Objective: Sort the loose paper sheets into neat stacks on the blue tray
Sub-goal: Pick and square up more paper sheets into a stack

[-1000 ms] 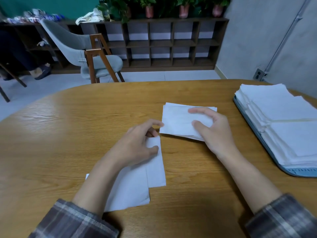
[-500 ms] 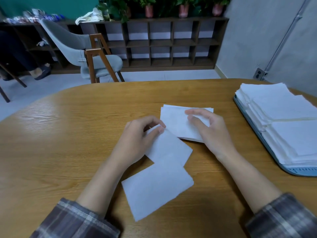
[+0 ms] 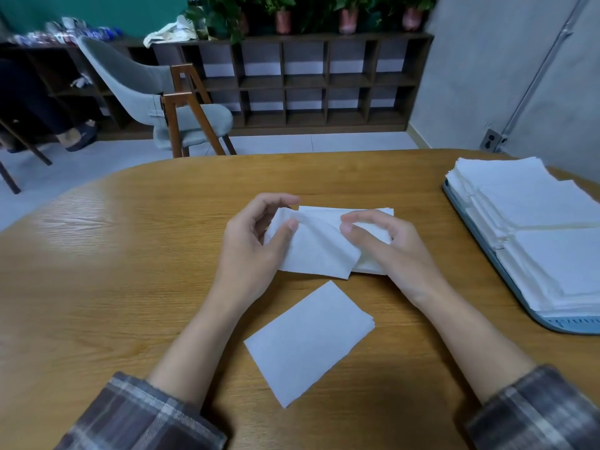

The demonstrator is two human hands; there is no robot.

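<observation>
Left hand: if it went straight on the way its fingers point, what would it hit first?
Probably the right hand, whose fingertips face the left hand across the sheet they both pinch, over a small paper pile. Depth is unclear.

The left hand (image 3: pixel 250 254) has left the 2 overlapping sheets at 7 o'clock and carried 1 sheet (image 3: pixel 315 251) toward 1 o'clock, onto the small pile (image 3: pixel 373 213) in the middle of the tabletop (image 3: pixel 130 271). That sheet, flat 0.5 s ago, is now raised and creased. The right hand (image 3: pixel 393 251), which pressed flat on the pile, now curls its fingers (image 3: pixel 355 219) to pinch the sheet's right edge. The other sheet (image 3: pixel 308 342) has swung round and lies alone at 6 o'clock of both hands.
</observation>
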